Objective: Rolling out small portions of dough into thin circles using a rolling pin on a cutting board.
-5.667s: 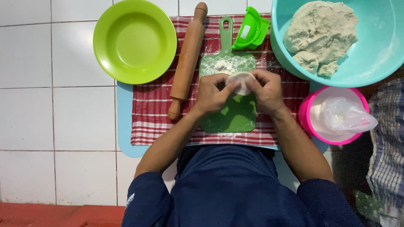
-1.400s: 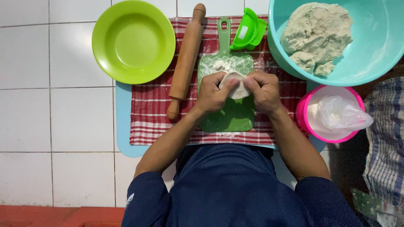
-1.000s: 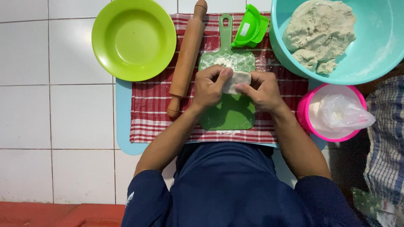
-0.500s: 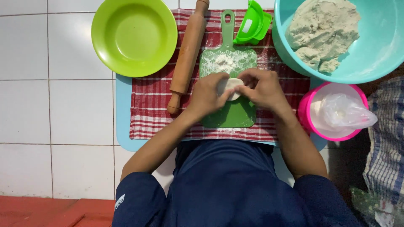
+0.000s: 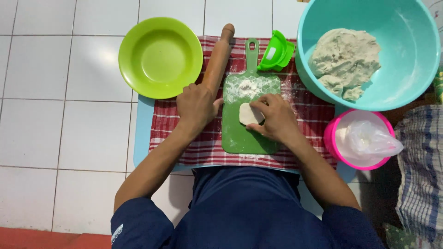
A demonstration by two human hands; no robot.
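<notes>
Hands part: one on the rolling pin, one on the dough piece.

Head view: half a second ago both hands met over the small dough piece; now the left hand (image 5: 196, 105) has moved onto the wooden rolling pin (image 5: 218, 57), fingers curled over its lower end, which it hides, so the grip looks closed on it but I cannot be sure. The right hand (image 5: 273, 119) lies loosely open, fingertips resting on the flattened dough piece (image 5: 249, 114), which sits on the green cutting board (image 5: 244, 138) below a dusting of flour. The board lies on a red checked cloth (image 5: 309, 113). A green plate (image 5: 160, 57), a small green dumpling mould (image 5: 276, 51), a teal bowl (image 5: 406, 27) of dough and a pink tub (image 5: 333, 138) stand around; the bowl's top edge is cut off.
</notes>
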